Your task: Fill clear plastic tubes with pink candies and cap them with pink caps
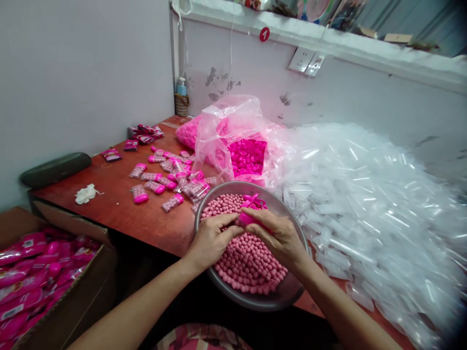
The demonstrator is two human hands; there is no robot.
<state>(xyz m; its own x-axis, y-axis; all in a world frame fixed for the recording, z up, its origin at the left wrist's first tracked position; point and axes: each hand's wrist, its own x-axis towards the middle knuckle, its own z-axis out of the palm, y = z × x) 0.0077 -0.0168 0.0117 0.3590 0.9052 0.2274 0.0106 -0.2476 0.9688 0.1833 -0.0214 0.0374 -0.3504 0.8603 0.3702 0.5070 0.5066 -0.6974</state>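
While two hands (209,243) (280,238) meet at one pink cap (247,218), one bowl (255,302) sits beneath.

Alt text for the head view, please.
Left hand and right hand close together over a grey bowl of pink beads, a bright pink piece at their fingertips. Beyond: pink-capped containers and an open bag of small pink parts; clear plastic pieces heaped right, a box of pink packets lower left.

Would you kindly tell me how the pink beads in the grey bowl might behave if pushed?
The pink beads would probably roll easily, since each looks round. A gentle push should likely keep them in the grey bowl, whose sides rise around them. Scooped up, some may slip away, being small beside the left hand.
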